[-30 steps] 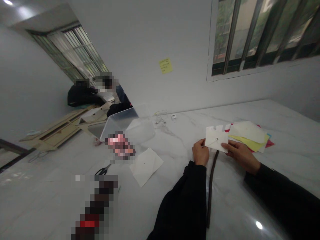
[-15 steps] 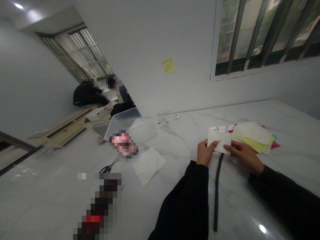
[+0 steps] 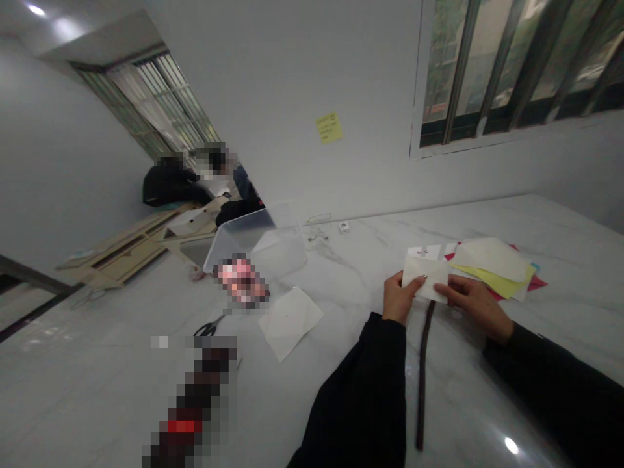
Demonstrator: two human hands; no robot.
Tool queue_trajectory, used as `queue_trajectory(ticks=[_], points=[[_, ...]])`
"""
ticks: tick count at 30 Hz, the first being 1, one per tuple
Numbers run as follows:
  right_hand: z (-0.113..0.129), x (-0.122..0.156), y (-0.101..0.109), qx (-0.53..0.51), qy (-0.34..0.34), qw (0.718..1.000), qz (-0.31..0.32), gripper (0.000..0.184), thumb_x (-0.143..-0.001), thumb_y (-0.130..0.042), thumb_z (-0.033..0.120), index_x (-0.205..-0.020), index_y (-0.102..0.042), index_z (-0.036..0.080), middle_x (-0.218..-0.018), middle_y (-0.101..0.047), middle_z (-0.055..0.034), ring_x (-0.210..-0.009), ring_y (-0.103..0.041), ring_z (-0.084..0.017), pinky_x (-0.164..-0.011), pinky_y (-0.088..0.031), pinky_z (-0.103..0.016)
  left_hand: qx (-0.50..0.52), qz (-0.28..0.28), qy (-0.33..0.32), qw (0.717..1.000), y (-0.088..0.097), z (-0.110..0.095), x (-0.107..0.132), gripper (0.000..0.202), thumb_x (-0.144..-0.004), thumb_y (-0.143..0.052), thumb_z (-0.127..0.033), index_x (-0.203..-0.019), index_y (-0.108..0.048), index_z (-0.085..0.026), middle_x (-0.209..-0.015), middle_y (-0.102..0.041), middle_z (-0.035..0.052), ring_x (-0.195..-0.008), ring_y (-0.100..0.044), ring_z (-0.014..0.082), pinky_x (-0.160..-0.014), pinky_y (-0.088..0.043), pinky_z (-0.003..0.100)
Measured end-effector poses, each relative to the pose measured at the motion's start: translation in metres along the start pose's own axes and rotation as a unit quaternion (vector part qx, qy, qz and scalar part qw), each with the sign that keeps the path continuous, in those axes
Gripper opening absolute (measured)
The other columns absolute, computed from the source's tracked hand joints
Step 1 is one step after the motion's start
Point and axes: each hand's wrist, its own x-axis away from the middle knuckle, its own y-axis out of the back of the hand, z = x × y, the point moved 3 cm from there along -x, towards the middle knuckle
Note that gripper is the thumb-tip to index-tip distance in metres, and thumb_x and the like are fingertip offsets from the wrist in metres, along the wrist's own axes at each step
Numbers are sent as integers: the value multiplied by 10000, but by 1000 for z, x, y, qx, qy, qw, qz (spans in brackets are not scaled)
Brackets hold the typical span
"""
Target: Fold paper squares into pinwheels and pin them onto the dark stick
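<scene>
– White stone table (image 3: 341, 286) fills most of my screen, with a grey wall (image 3: 292, 78) and a barred window (image 3: 511, 65) behind it. What do you see in the hands?
– I see a small white envelope (image 3: 429, 268). It is flat and pale, with a tiny shiny stud (image 3: 426, 277) on its front. It is held just above the table, right beside a pile of coloured papers (image 3: 492, 261).
– How do the hands sit?
– The left hand (image 3: 398, 299) pinches the envelope's left end, thumb on top near the stud. The right hand (image 3: 470, 300) pinches the right end, fingers flat along it. Two black sleeves (image 3: 361, 403) reach in from the bottom.
– Anything under it?
– I see a dark strap (image 3: 423, 370) on the table. It runs down from below the envelope, between the two arms.
</scene>
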Motion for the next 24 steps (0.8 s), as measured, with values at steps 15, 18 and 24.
queue_trajectory(ticks=[15,18,24], points=[[-13,-3,-2,-30,-14,999,-5,395,-765,-638,604,-787,-653,210,-631,-629,-14,-579,-550,-181,-522,-440,-290,69,7,13,998,-4,-2,2,434,-648,-789,-340,-999,-714,-95,-955,-709,126,-742,-636,177,-700,-502,296],[-10,-1,-3,-52,-22,998,-2,397,-755,-653,600,-858,-663,217,-658,-649,-15,-576,-565,-180,-510,-448,-286,71,6,17,997,-5,-2,2,438,-637,-797,-336,-995,-715,-98,-933,-708,119,-727,-633,174,-685,-500,292],[-7,-3,0,-42,2,997,-64,550,-752,-698,545,-1169,-574,209,-902,-681,-61,-701,-630,-194,-608,-522,-310,54,0,14,998,-4,-3,3,438,-643,-792,-346,-1001,-718,-104,-940,-710,116,-740,-632,179,-692,-497,297]])
